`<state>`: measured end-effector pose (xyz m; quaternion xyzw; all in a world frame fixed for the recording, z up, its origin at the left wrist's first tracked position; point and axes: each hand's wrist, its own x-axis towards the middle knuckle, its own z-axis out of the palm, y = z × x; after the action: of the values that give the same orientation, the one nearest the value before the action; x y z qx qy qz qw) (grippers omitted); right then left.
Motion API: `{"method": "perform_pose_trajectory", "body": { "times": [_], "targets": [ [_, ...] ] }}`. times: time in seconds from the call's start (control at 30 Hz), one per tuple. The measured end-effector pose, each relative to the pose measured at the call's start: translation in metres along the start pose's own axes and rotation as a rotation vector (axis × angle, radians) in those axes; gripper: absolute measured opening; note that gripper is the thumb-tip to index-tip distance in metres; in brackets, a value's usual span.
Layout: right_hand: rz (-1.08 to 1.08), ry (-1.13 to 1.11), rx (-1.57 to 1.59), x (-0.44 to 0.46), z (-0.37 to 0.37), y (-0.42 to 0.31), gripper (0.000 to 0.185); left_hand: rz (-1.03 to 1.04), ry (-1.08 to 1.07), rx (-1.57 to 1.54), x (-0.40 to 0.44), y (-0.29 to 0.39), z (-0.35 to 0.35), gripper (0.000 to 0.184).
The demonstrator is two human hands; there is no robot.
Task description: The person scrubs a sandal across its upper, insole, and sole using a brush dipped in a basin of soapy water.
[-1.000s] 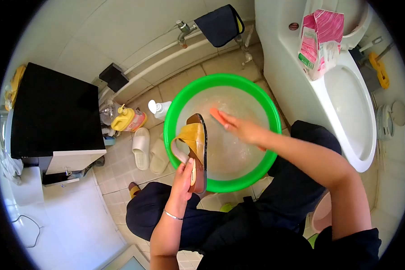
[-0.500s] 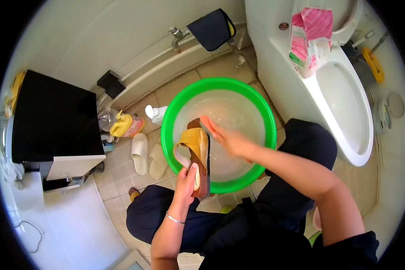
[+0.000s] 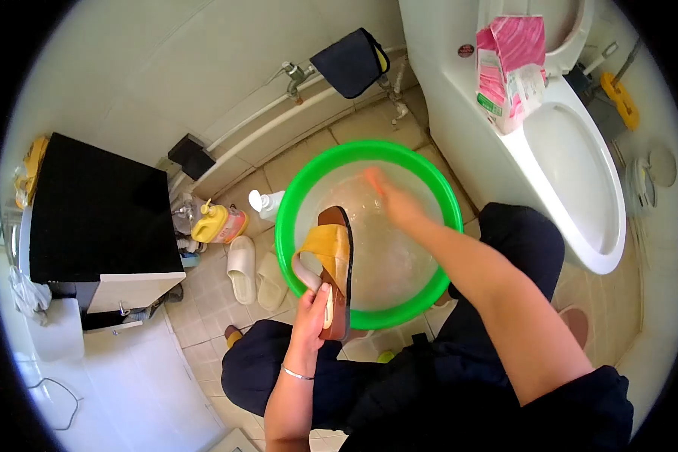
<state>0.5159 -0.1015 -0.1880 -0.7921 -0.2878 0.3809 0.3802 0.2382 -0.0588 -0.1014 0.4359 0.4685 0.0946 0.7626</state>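
Observation:
My left hand [image 3: 309, 313] grips a sandal [image 3: 331, 252] by its heel end, fingers closed round it. The sandal has a wide yellow strap and a thick brown sole, and is held tilted over the left side of a green-rimmed basin [image 3: 294, 177]. Cloudy water [image 3: 384, 264] fills the basin. Over the water, toward its far side, my right hand [image 3: 401, 205] is closed on a small orange object [image 3: 374, 181]. Motion blur hides its exact kind. It is apart from the sandal.
Left of the basin stand a white pump bottle [image 3: 266, 203], a yellow jug [image 3: 220, 223] and pale slippers [image 3: 241, 270]. A black-topped cabinet [image 3: 98, 215] is farther left. At right is a white toilet [image 3: 580, 181] with a pink packet [image 3: 511, 68] on it.
My right hand has moved the orange object off the sandal's toe, away and to the right over the water. The left hand still holds the sandal, slightly lower in view.

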Motion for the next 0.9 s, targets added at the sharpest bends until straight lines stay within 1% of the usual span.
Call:
{"method": "perform_pose_trajectory", "body": {
  "times": [0.03, 0.07, 0.1, 0.17, 0.2, 0.27, 0.3, 0.33, 0.4, 0.47, 0.5, 0.53, 0.57, 0.6, 0.67, 0.7, 0.73, 0.8, 0.83, 0.87, 0.9],
  "targets": [
    [-0.010, 0.112, 0.081, -0.004, 0.003, 0.025, 0.050, -0.026, 0.011, -0.030, 0.001, -0.001, -0.002, 0.027],
    [-0.005, 0.164, 0.124, -0.007, 0.008, 0.035, 0.050, -0.062, 0.023, -0.057, 0.000, -0.004, -0.004, 0.028],
    [-0.001, 0.216, 0.167, -0.011, 0.013, 0.041, 0.050, -0.048, 0.027, -0.066, 0.000, -0.004, -0.003, 0.029],
    [0.084, -0.111, 0.076, -0.009, 0.022, 0.046, 0.052, -0.046, 0.038, -0.081, 0.003, -0.004, -0.003, 0.029],
    [0.088, -0.115, 0.071, -0.018, 0.016, 0.026, 0.052, -0.039, 0.052, -0.108, 0.005, -0.005, -0.002, 0.030],
    [0.272, -0.295, 0.196, -0.054, -0.011, -0.044, 0.052, -0.046, 0.081, -0.111, 0.007, -0.006, 0.001, 0.029],
    [0.273, -0.298, 0.189, -0.067, -0.012, -0.049, 0.052, -0.046, 0.101, -0.098, 0.007, -0.005, 0.001, 0.029],
    [0.093, -0.301, 0.118, -0.084, -0.007, -0.051, 0.053, -0.044, 0.103, -0.104, 0.009, -0.007, 0.000, 0.029],
    [-0.088, -0.305, 0.046, -0.096, -0.001, -0.052, 0.053, -0.023, 0.108, -0.054, 0.013, -0.010, -0.001, 0.029],
    [-0.290, -0.243, -0.124, -0.097, 0.010, -0.054, 0.053, -0.013, 0.127, -0.035, 0.009, -0.009, 0.006, 0.029],
    [-0.284, -0.239, -0.116, -0.088, 0.012, -0.056, 0.053, -0.002, 0.145, -0.016, 0.006, -0.007, 0.010, 0.029],
    [-0.289, -0.191, -0.016, -0.069, 0.010, -0.060, 0.053, -0.004, 0.143, -0.012, 0.004, -0.007, 0.012, 0.029],
    [-0.295, -0.145, 0.081, -0.060, 0.010, -0.062, 0.054, 0.000, 0.110, 0.003, 0.002, -0.006, 0.012, 0.029],
    [-0.298, -0.148, 0.082, -0.065, 0.013, -0.057, 0.054, 0.007, 0.081, 0.017, 0.000, -0.004, 0.010, 0.029],
    [-0.362, -0.162, -0.238, -0.079, 0.017, -0.048, 0.053, 0.004, 0.108, 0.015, 0.007, -0.005, 0.003, 0.028],
    [-0.267, -0.248, -0.326, -0.098, 0.007, -0.064, 0.053, -0.017, 0.130, 0.009, 0.007, -0.005, 0.003, 0.028],
    [-0.257, -0.254, -0.330, -0.088, 0.010, -0.057, 0.053, -0.028, 0.128, 0.003, 0.006, -0.007, 0.005, 0.028],
    [-0.292, -0.114, -0.182, -0.051, 0.015, -0.032, 0.055, -0.040, 0.070, 0.044, 0.003, -0.006, 0.008, 0.028],
    [-0.283, -0.110, -0.174, -0.038, 0.012, -0.027, 0.055, -0.051, 0.056, 0.024, 0.004, -0.008, 0.007, 0.027],
    [-0.163, -0.120, -0.250, -0.024, 0.006, -0.027, 0.055, -0.048, 0.056, 0.030, 0.005, -0.004, 0.008, 0.027],
    [-0.046, -0.132, -0.327, -0.015, 0.005, -0.023, 0.055, -0.019, 0.058, -0.040, 0.004, 0.000, 0.010, 0.027]
  ]
}}
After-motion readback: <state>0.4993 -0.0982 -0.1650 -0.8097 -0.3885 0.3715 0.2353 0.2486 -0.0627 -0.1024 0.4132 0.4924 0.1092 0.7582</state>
